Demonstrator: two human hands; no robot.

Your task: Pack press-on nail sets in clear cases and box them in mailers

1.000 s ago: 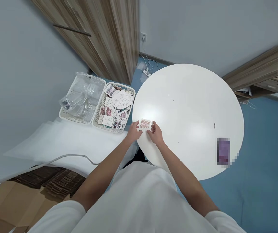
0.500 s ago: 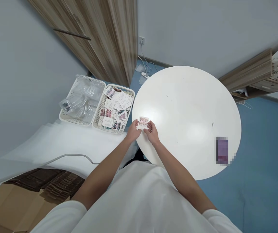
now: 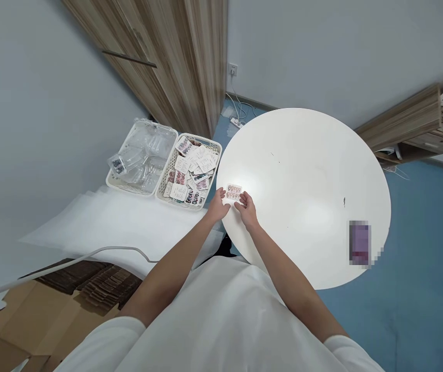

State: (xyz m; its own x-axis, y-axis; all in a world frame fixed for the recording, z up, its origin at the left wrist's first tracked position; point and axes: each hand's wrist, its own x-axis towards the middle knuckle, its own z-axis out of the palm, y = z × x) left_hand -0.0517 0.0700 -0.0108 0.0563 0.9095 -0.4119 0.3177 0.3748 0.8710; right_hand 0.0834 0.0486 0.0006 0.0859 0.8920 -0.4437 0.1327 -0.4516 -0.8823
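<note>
Nail card (image 3: pixel 234 191) lying flat near left rim of round table (image 3: pixel 302 155). Left hand (image 3: pixel 218 206), right hand (image 3: pixel 247 209) curling fingertips onto near corners, pinching or just pressing, cannot tell. Card looking light, thin, slick, likely bendy; taking it by edges seeming safest.

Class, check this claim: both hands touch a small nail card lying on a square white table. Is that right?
No. The head view shows the table is round, not square. The left hand and right hand do both touch the small nail card lying on it.
</note>
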